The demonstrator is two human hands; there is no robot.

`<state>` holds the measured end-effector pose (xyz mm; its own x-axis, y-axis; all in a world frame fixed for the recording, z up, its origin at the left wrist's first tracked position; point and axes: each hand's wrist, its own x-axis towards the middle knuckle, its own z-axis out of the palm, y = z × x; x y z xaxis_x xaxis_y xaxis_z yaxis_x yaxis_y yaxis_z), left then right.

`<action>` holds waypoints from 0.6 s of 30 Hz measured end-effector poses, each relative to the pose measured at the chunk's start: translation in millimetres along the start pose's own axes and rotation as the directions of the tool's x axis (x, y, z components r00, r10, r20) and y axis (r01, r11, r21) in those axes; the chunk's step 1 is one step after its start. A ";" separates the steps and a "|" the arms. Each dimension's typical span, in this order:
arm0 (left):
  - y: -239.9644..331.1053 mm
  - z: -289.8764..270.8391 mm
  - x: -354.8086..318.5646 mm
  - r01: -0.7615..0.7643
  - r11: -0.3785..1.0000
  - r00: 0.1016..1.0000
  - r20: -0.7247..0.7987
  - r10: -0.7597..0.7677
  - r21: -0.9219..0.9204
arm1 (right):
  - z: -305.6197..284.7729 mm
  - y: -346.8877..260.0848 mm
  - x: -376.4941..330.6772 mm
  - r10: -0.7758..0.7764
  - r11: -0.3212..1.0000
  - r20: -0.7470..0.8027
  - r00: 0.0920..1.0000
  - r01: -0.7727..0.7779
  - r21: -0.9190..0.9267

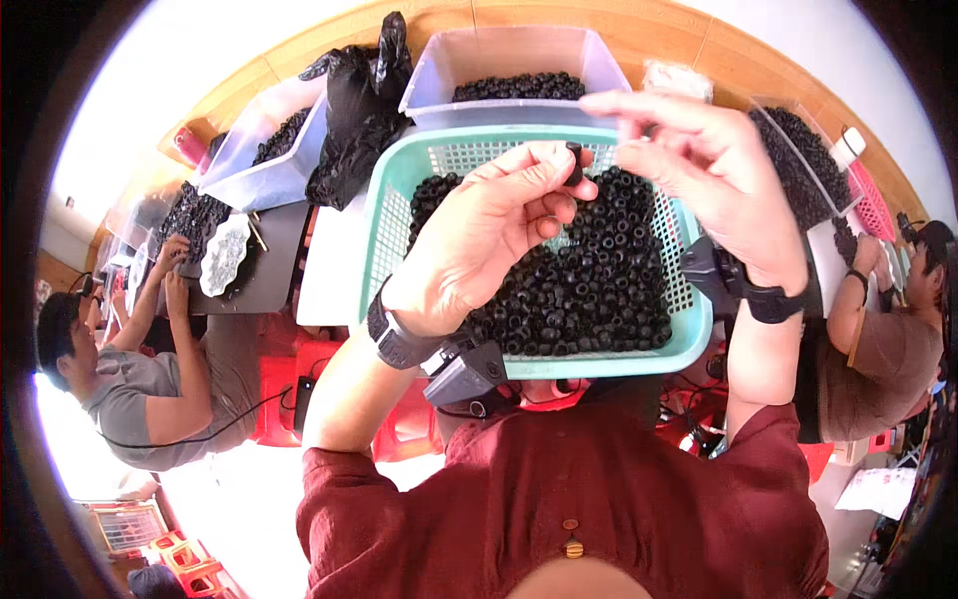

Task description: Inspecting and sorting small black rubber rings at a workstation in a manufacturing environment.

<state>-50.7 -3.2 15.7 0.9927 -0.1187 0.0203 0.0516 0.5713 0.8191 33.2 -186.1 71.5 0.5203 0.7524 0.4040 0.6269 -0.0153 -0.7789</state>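
Observation:
My left hand [489,225] is raised over the mint-green plastic basket [534,367], pinching a small black cylindrical part [574,165] between thumb and fingertips. To its right, over the basket's far right corner, is my right hand [704,165]. Its index finger stretches to the left and its thumb stands apart, and I see nothing held in it, though the fingertips are somewhat blurred. A heap of small black ring-shaped parts [599,299] fills much of the basket. Both wrists carry a black strapped device.
Behind the basket stands a clear bin [514,110] of black parts. A black plastic bag [359,120] and another bin [264,160] are to its left. One more bin [803,160] stands at right. A person sits at work on each side.

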 end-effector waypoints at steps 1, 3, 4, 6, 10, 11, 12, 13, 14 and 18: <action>1.6 1.3 4.3 -0.008 1.000 1.000 0.011 0.008 -0.015 | -0.6 6.8 8.0 -0.025 0.995 0.065 0.998 0.031 -0.093; 9.0 4.5 11.4 0.002 1.000 1.000 0.013 -0.002 0.007 | 3.0 10.9 21.7 0.029 0.996 0.133 0.991 -0.040 0.079; 13.7 3.6 14.4 -0.012 1.000 1.000 0.025 0.011 0.006 | 0.5 10.6 27.3 0.026 0.994 0.149 0.988 -0.041 0.097; 21.1 -0.7 20.2 -0.042 0.999 0.998 0.043 0.041 0.014 | -1.7 10.2 36.7 0.012 0.988 0.173 0.985 -0.038 0.147; 20.6 -18.4 30.7 -0.037 0.998 0.999 0.014 0.038 -0.057 | 1.3 23.9 52.4 -0.057 0.995 0.148 0.987 0.043 0.093; 19.6 -22.4 32.3 -0.048 0.995 0.998 0.023 0.050 -0.087 | 3.6 26.0 53.6 -0.062 0.995 0.147 0.987 0.049 0.089; 19.5 -24.2 32.8 -0.052 0.995 0.998 0.019 0.053 -0.089 | 7.8 29.5 54.3 -0.028 0.993 0.105 0.994 0.016 0.120; 19.1 -25.9 33.3 -0.083 0.993 0.996 -0.023 0.081 -0.090 | 11.2 34.9 55.6 0.010 0.988 0.064 0.998 -0.019 0.153; 18.6 -27.9 34.0 -0.112 0.990 0.992 -0.065 0.107 -0.089 | 14.1 43.8 57.4 0.009 0.983 0.031 0.999 -0.014 0.183; 20.8 -37.6 36.6 -0.172 0.983 0.985 -0.034 0.170 -0.066 | 20.8 59.1 63.3 -0.071 0.973 -0.052 0.996 0.081 0.215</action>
<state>-9.2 34.9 11.9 0.9902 0.0081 0.1397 -0.1129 0.6359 0.7635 91.2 -125.6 41.0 0.5035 0.7165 0.4828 0.5275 0.1877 -0.8286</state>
